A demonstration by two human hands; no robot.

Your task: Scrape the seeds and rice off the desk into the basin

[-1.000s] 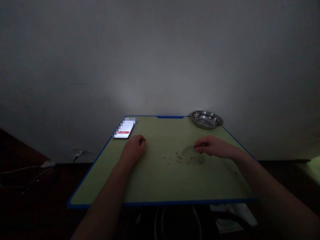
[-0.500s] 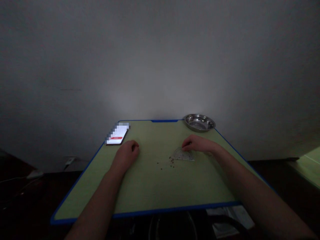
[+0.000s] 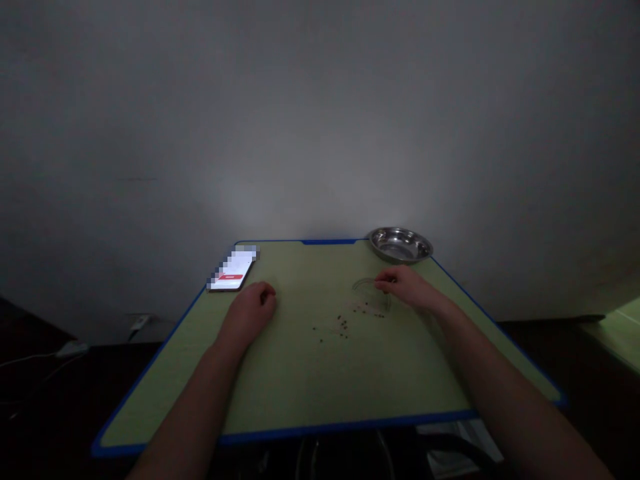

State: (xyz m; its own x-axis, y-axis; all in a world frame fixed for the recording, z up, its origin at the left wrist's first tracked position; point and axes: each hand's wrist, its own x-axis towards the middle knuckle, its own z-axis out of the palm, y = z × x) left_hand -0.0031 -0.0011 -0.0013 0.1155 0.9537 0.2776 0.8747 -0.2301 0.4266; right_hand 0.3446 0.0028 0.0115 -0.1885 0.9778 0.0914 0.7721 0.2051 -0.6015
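Note:
My right hand [image 3: 409,287] pinches the top of a clear plastic protractor [image 3: 367,288] between thumb and fingertips. The protractor is faint against the table and looks tilted. Small dark beads or seeds [image 3: 343,326] lie scattered in front of it, and several more show near its lower edge. Resting on the table to the left, my left hand [image 3: 251,307] is curled into a loose fist, and nothing shows in it.
A pale green table [image 3: 290,380] with a blue edge stands against a grey wall [image 3: 320,133]. At its back right corner sits a shiny metal bowl [image 3: 401,257]. A lit phone [image 3: 231,275] lies near the left edge, beyond my left hand.
My right hand has moved slightly right and away from me, with the protractor. Several small dark pieces now show where the protractor lay. My left hand has stayed in place.

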